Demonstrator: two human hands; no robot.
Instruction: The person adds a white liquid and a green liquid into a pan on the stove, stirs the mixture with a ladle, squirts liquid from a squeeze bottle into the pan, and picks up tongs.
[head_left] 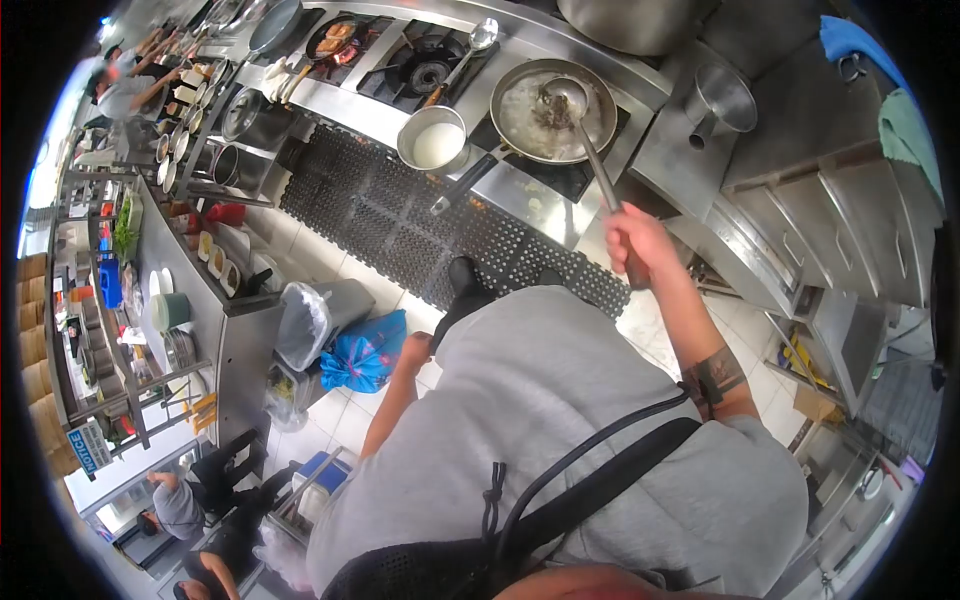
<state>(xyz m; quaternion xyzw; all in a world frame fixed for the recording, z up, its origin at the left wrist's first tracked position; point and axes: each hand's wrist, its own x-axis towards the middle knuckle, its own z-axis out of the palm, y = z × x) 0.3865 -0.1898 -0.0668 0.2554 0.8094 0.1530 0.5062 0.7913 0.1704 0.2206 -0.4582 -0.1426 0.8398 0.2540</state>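
Inside the pan (pixel 541 158), cloudy liquid (pixel 522 115) touches the ladle (pixel 596 168) the right hand (pixel 642 242) holds.

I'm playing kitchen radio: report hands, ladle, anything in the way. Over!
Right hand gripping ladle, left hand lowered. Ladle's bowl inside frying pan. Saucepan close by, not blocking.

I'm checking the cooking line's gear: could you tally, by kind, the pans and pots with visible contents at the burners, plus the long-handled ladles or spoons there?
Pans: 2 (wide pan, frying pan)
Pots: 1 (pot with white contents)
Ladles or spoons: 2 (held ladle, lying spoon)
Total: 5
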